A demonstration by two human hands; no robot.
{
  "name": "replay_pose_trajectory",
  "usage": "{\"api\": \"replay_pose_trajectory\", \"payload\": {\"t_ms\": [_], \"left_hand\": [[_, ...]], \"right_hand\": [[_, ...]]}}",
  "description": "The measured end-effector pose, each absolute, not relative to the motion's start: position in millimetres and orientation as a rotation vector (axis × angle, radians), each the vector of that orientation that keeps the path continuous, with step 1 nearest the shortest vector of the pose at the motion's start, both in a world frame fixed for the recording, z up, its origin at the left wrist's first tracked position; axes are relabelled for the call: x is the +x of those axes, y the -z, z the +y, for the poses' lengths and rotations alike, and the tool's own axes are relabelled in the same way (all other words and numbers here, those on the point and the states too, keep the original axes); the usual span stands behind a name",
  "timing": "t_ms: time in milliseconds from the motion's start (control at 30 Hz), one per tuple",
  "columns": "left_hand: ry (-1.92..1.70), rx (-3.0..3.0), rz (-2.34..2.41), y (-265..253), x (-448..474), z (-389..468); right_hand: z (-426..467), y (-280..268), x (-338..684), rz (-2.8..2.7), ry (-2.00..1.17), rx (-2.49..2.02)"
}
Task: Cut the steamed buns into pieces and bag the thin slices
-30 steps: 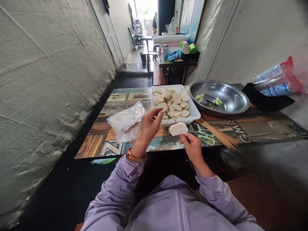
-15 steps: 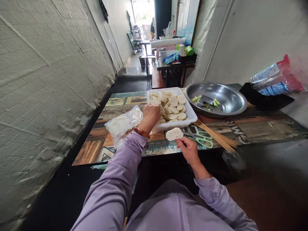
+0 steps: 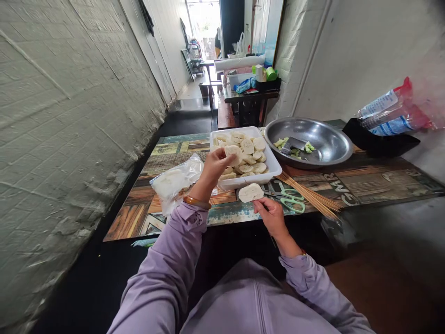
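My left hand point(image 3: 216, 163) pinches a pale round food slice point(image 3: 233, 155) just above the white plastic tray point(image 3: 243, 183). Several similar slices point(image 3: 247, 147) are heaped in that tray. Lower down, in front of the tray, my right hand point(image 3: 273, 215) is closed on a thin bamboo skewer point(image 3: 273, 240). An oval pale slice point(image 3: 251, 193) is on this skewer, held upright above my fingertips. The skewer is mostly hidden by the slice and my hand. Behind the right hand lie green-handled scissors point(image 3: 292, 200) and a bundle of loose skewers point(image 3: 309, 191).
A steel bowl point(image 3: 333, 147) with green vegetable pieces and a wide-bladed tool stands right of the tray. A clear plastic bag point(image 3: 174, 183) with white contents lies left. Red-and-blue packaging point(image 3: 389, 111) sits at the far right. Another table point(image 3: 239, 98) stands further back.
My left hand has come up out of the heap in the tray with a slice in its fingers. My right hand still holds the skewered slice in nearly the same place.
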State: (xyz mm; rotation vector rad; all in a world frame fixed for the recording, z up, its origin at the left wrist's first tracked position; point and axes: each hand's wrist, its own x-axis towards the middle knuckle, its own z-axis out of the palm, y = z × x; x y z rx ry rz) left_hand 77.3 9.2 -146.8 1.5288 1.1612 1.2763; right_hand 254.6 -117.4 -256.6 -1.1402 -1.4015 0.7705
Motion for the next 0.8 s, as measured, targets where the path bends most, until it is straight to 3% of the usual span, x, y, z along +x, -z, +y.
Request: {"api": "replay_pose_trajectory", "payload": {"t_ms": [233, 800], "left_hand": [[-1.300, 1.020, 0.874, 145, 86, -19], [-1.273, 0.847, 0.809, 148, 91, -21]], "right_hand": [[-125, 249, 253, -1.334, -0.815, -1.092], [-111, 214, 235, -1.405, -0.727, -1.160]]}}
